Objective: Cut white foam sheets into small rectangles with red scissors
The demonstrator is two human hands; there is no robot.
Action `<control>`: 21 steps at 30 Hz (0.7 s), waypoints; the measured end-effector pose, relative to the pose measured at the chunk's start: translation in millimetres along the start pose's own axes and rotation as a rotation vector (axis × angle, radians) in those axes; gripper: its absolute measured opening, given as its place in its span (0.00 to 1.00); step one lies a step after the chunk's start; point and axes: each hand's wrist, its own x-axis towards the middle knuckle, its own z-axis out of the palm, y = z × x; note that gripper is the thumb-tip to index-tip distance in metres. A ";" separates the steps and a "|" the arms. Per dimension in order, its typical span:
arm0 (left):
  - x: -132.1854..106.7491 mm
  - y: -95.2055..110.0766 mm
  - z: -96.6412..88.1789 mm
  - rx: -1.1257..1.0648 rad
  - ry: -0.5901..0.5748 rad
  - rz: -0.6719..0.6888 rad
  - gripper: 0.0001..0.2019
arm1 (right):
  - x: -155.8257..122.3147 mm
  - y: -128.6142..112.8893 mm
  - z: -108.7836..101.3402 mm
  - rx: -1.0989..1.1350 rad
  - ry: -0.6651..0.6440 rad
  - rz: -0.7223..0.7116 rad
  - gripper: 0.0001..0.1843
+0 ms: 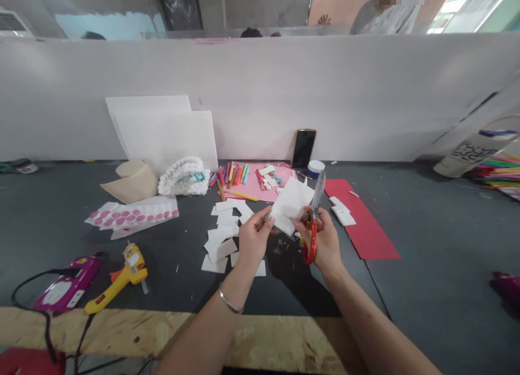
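My left hand (252,239) pinches the lower left corner of a white foam sheet (290,204) held up above the dark table. My right hand (323,239) grips red-handled scissors (313,223), whose blades point upward along the sheet's right edge. A silver bangle sits on my left wrist. Just left of and below my left hand, several cut white pieces (225,237) lie scattered on the table.
A yellow glue gun (122,277) and a magenta box (67,285) lie front left. White strips with pink dots (132,215), coloured markers (231,177), pink paper (270,182), a phone (304,147), a red sheet (361,223) and white boards (166,131) surround the work spot. A person stands behind the partition.
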 end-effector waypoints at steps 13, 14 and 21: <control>-1.2 0.6 2.1 -0.048 0.037 -0.054 0.17 | -0.4 -0.6 2.1 -0.010 0.022 -0.011 0.27; -0.8 0.9 3.1 -0.089 0.036 -0.065 0.17 | -0.6 -1.6 2.3 -0.005 0.020 -0.004 0.27; -1.5 -4.0 7.3 -0.298 -0.077 -0.203 0.23 | -2.0 -8.1 2.6 -0.015 0.025 0.027 0.27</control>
